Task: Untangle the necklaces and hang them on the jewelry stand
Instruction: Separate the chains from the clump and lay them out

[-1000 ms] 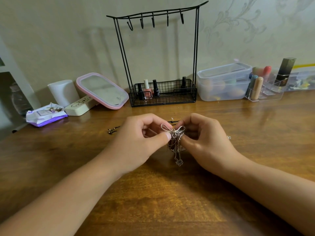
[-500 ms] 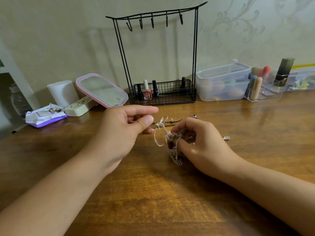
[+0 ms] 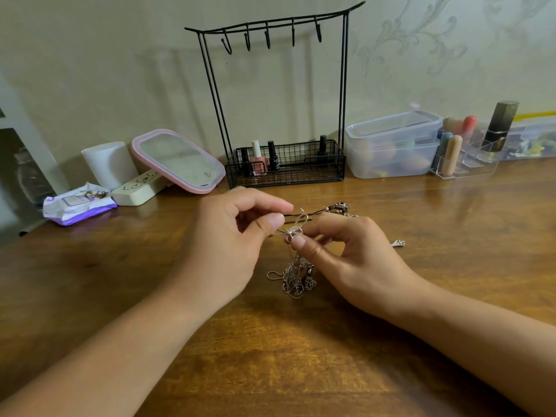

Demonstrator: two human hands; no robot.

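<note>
A tangle of thin silver necklaces [image 3: 296, 273] hangs over the wooden table [image 3: 270, 350], its knot held up between both hands. My left hand [image 3: 228, 239] pinches a loop of chain at the knot with thumb and forefinger. From the right, my right hand [image 3: 349, 254] pinches the knot itself. A dark necklace with a pendant [image 3: 338, 207] lies on the table just behind the hands. The black wire jewelry stand [image 3: 282, 94] rises at the back, its several hooks bare and nail polish bottles in its basket.
A pink-framed mirror [image 3: 179, 161], a white cup [image 3: 108, 164], a cream case [image 3: 137, 189] and a purple wipes pack [image 3: 76, 204] sit at the back left. Clear plastic boxes [image 3: 394, 145] and a cosmetics organizer [image 3: 469, 152] stand at the back right. A small silver charm [image 3: 398, 243] lies right of my hand.
My left hand pulled a chain loop away to the left, then came back to the knot. The tangle hangs lower and looser below my right hand than before.
</note>
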